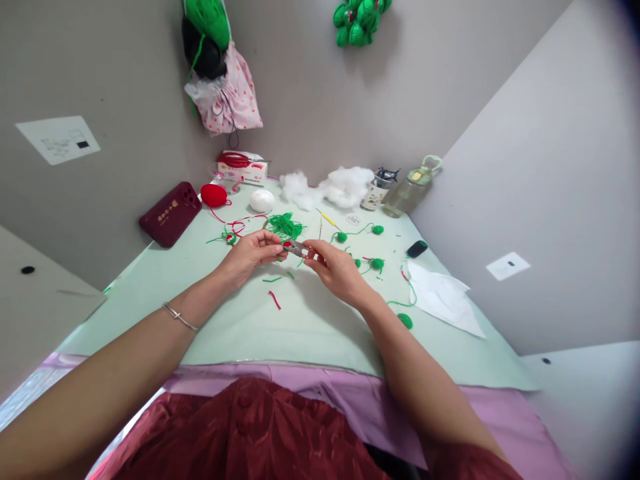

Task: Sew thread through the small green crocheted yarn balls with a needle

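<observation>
Tabletop (330, 337) leaves front-edge room; left grip (256, 251) pinches yarnwork (287, 245), right grip (331, 263) holds snips (296, 249)

The table (320, 340) is brightly and evenly lit, with only soft shadow cast near the fingers (320, 252). The right wall (550, 173) is lit more strongly than the back wall (300, 100), where a diffuse shadow is thrown by green yarn balls (363, 23). Outer areas are stretched and blurred; the right edge is darkened.
</observation>
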The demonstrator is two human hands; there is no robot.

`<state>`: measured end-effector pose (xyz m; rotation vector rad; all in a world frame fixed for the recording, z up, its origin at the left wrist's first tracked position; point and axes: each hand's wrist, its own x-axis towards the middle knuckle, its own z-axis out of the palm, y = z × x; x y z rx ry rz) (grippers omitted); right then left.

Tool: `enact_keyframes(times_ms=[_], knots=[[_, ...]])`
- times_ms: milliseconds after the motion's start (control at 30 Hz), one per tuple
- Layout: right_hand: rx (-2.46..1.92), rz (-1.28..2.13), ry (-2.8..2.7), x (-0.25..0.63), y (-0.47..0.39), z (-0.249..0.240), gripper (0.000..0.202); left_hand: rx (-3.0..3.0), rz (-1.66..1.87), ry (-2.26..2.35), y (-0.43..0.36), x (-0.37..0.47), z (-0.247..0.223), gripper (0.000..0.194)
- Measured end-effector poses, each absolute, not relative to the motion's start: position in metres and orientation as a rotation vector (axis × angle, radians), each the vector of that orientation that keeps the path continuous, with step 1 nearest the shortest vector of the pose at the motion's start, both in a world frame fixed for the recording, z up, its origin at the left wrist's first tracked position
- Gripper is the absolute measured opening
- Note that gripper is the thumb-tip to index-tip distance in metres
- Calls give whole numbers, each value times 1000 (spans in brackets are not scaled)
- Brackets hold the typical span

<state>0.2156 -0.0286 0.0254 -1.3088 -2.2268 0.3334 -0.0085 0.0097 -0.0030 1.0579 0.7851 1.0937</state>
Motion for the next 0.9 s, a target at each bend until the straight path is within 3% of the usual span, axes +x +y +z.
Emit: enact_keyframes(times_ms=[667,900], knots=[[-1258,206,-2274,211,-34,28,23,1099,1093,780,8,-8,-3,33],[-1340,-7,-2355,208,-35,28,25,1092,1090,829,6,-7,0,37]])
